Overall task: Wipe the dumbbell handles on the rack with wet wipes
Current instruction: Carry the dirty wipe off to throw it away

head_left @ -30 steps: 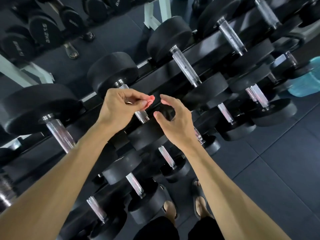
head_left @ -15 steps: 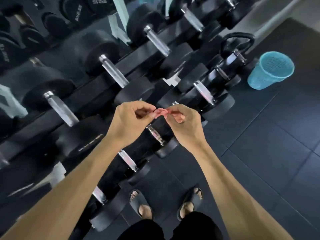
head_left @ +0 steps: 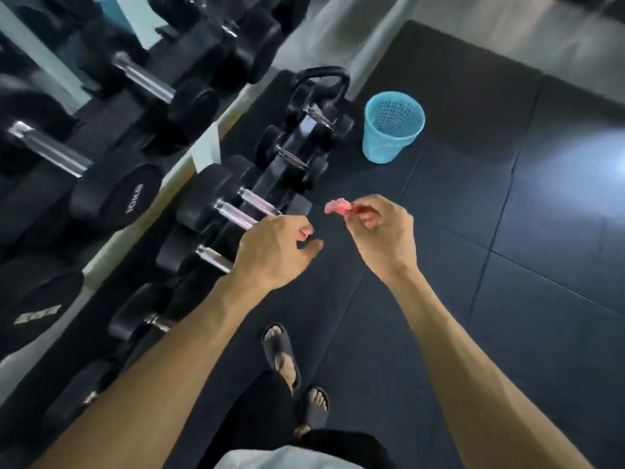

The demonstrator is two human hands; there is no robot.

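right hand [head_left: 382,231] pinches crumpled pink wipe [head_left: 337,208], frame centre | left hand [head_left: 274,252] loose, holding nothing | wipe likely light, limp, damp; best pinched by an edge | dumbbell rack [head_left: 203,211] at left | blue basket [head_left: 392,126] upper centre
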